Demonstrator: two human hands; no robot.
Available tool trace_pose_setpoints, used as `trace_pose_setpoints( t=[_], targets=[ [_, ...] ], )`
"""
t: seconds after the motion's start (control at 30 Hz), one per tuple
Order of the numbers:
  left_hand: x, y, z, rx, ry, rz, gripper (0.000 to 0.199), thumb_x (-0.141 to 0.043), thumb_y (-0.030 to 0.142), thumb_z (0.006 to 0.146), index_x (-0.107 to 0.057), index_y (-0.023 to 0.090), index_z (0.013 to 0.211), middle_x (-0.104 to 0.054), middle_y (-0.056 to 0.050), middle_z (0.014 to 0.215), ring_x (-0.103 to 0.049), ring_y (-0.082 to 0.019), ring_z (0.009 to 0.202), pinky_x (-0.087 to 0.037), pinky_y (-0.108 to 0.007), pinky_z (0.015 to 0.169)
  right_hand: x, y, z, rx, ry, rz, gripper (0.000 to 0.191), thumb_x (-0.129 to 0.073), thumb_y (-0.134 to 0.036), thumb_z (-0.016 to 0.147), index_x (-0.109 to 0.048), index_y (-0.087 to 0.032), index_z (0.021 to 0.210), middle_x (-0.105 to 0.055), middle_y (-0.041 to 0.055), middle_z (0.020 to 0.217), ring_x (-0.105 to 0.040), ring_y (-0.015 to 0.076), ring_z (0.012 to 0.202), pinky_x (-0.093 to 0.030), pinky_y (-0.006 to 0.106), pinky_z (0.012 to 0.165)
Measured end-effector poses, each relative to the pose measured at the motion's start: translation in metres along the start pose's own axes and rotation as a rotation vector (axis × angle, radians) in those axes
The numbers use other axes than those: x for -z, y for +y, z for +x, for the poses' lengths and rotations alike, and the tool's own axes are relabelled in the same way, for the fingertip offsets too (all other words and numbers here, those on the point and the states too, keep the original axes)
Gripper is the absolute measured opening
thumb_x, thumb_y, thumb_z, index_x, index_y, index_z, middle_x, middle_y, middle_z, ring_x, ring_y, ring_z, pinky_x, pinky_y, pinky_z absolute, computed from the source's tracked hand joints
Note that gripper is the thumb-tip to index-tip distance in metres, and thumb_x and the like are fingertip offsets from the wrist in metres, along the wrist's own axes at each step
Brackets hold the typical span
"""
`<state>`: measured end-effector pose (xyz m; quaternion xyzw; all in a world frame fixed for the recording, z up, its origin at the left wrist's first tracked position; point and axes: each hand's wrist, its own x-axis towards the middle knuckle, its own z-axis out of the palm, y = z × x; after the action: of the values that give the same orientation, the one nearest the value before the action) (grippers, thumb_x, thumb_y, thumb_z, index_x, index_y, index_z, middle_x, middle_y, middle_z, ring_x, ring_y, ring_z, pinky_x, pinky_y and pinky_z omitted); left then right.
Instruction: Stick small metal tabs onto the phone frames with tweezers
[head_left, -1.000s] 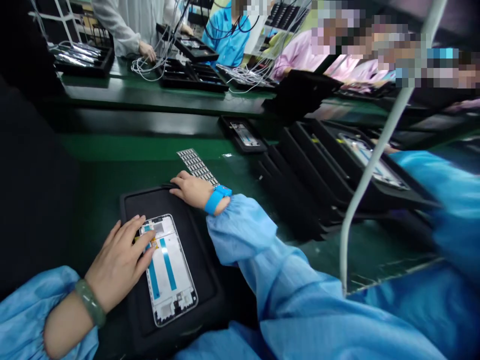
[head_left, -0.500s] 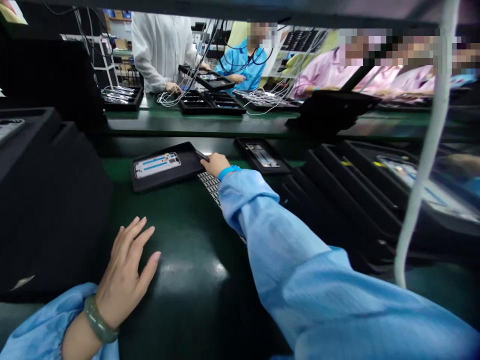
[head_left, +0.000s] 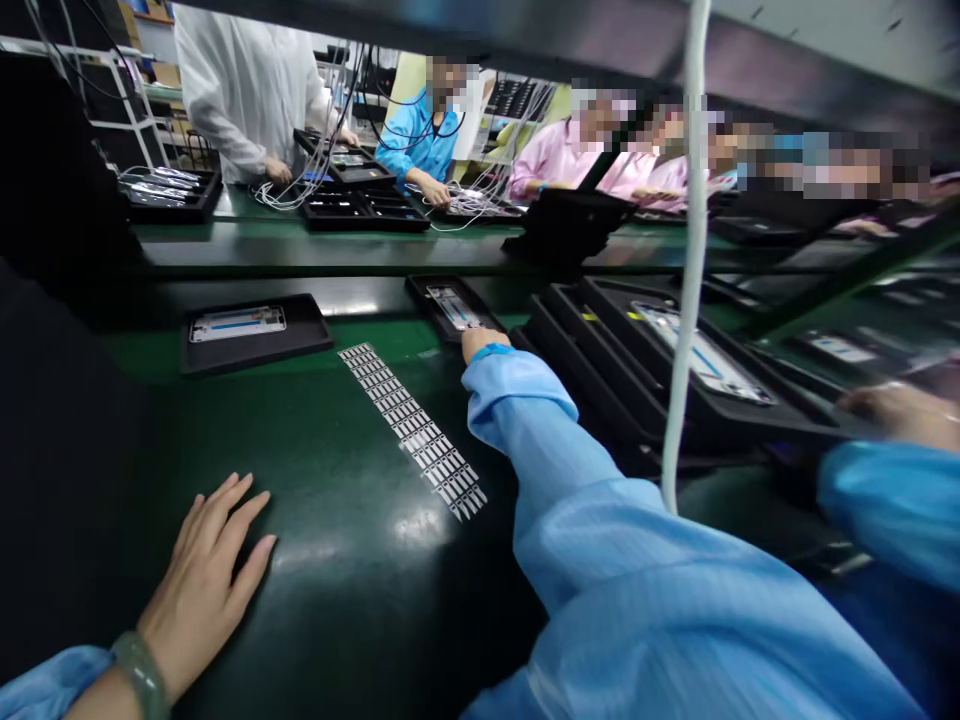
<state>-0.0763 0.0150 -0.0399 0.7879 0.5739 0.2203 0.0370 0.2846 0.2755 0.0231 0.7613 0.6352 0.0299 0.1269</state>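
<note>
My left hand (head_left: 202, 572) hovers over or rests on the green bench at the lower left, its fingers stretched out and holding nothing. My right hand (head_left: 484, 342) reaches far forward to the near right corner of a small black tray (head_left: 420, 298). Its fingers are closed at the tray's edge and partly hidden. Inside that tray lies a silver phone frame (head_left: 454, 308). Another black tray (head_left: 304, 325), with a silver phone frame bearing blue strips (head_left: 238, 323), lies farther left. Between the hands a long sheet of small white-and-black stickers (head_left: 412, 430) lies on the bench.
Several stacked black trays (head_left: 600, 350) stand at the right, the top one carrying a phone frame (head_left: 705, 355). A white cable (head_left: 688, 260) hangs in front. Co-workers stand across the raised bench ledge (head_left: 360, 250); another person's blue sleeve (head_left: 892, 500) is at far right.
My right hand has left the left tray's right end and moved to the small tray. The sticker sheet is now uncovered. The view has swung right; my left hand stays spread.
</note>
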Motion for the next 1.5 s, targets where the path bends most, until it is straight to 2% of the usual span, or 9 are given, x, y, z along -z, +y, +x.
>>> trace_pose_setpoints(
  t=[0.23,0.53,0.77,0.9,1.03,1.17,1.3,1.4,1.5],
  targets=[
    [-0.007,-0.007,0.0,-0.007,-0.018,0.005,0.037,-0.045,0.036,0.085,-0.047,0.023,0.12,-0.05,-0.009,0.127,-0.039,-0.026,0.126,-0.028,-0.054,0.105,-0.002,-0.007,0.006,0.124,0.07,-0.112,0.032,-0.051,-0.031,0.088,-0.051,-0.014,0.115,-0.055,0.0085,0.113,-0.057,0.0185,0.096,-0.049,0.039,0.081],
    [-0.008,-0.012,-0.001,-0.044,-0.027,0.007,0.037,-0.044,0.037,0.086,-0.048,0.022,0.118,-0.051,-0.01,0.126,-0.04,-0.026,0.125,-0.026,-0.054,0.106,0.062,-0.022,-0.029,0.414,0.25,-0.179,0.03,-0.03,-0.013,0.093,-0.051,-0.01,0.114,-0.059,0.0161,0.108,-0.059,0.0244,0.098,-0.046,0.036,0.077],
    [-0.003,-0.01,-0.001,0.015,-0.029,-0.076,0.04,-0.04,0.039,0.087,-0.043,0.022,0.123,-0.047,-0.009,0.131,-0.036,-0.024,0.128,-0.023,-0.052,0.108,0.075,-0.052,-0.158,0.799,0.385,-0.162,0.025,-0.032,-0.014,0.092,-0.053,-0.013,0.104,-0.06,0.013,0.097,-0.057,0.0227,0.089,-0.043,0.031,0.062],
    [0.004,-0.005,0.0,0.124,0.006,-0.199,0.047,-0.033,0.038,0.089,-0.033,0.022,0.133,-0.039,-0.008,0.137,-0.033,-0.021,0.13,-0.025,-0.046,0.109,0.049,-0.064,-0.244,1.122,0.411,-0.053,0.021,-0.036,-0.012,0.089,-0.056,-0.011,0.092,-0.058,0.0107,0.079,-0.053,0.0202,0.071,-0.037,0.028,0.047],
    [0.011,-0.003,0.002,0.194,0.072,-0.239,0.054,-0.031,0.04,0.089,-0.025,0.021,0.138,-0.03,-0.008,0.144,-0.027,-0.021,0.133,-0.022,-0.043,0.111,0.014,-0.074,-0.314,1.265,0.382,0.12,0.018,-0.043,-0.015,0.085,-0.059,-0.008,0.08,-0.053,0.0077,0.066,-0.048,0.0175,0.057,-0.028,0.028,0.039],
    [0.01,-0.005,0.002,0.237,0.046,-0.206,0.064,-0.037,0.049,0.085,-0.023,0.019,0.139,-0.026,-0.01,0.146,-0.024,-0.023,0.134,-0.025,-0.044,0.109,-0.004,-0.079,-0.345,1.255,0.224,0.315,0.013,-0.05,-0.02,0.081,-0.059,-0.017,0.073,-0.057,0.0037,0.065,-0.05,0.0146,0.057,-0.032,0.025,0.041],
    [0.004,-0.008,0.001,0.154,-0.003,-0.111,0.07,-0.037,0.056,0.08,-0.027,0.017,0.137,-0.034,-0.013,0.141,-0.028,-0.027,0.132,-0.024,-0.048,0.108,0.006,-0.054,-0.314,1.195,0.155,0.504,0.02,-0.048,-0.033,0.084,-0.058,-0.019,0.075,-0.06,0.0032,0.075,-0.054,0.0128,0.066,-0.042,0.024,0.055],
    [0.005,-0.006,0.002,0.116,-0.007,-0.082,0.068,-0.033,0.057,0.081,-0.028,0.018,0.137,-0.032,-0.013,0.142,-0.027,-0.029,0.133,-0.024,-0.051,0.107,0.008,-0.011,-0.272,0.719,0.187,0.804,0.027,-0.041,-0.035,0.088,-0.056,-0.016,0.077,-0.062,0.0051,0.08,-0.057,0.013,0.073,-0.046,0.024,0.066],
    [0.011,0.005,0.009,0.059,0.033,-0.074,0.063,-0.038,0.052,0.082,-0.026,0.023,0.137,-0.026,-0.009,0.146,-0.022,-0.029,0.134,-0.023,-0.05,0.108,-0.012,0.033,-0.243,0.23,0.192,1.033,0.037,-0.033,-0.044,0.091,-0.052,-0.017,0.076,-0.06,0.0019,0.07,-0.057,0.0106,0.056,-0.047,0.023,0.056]
  ],
)
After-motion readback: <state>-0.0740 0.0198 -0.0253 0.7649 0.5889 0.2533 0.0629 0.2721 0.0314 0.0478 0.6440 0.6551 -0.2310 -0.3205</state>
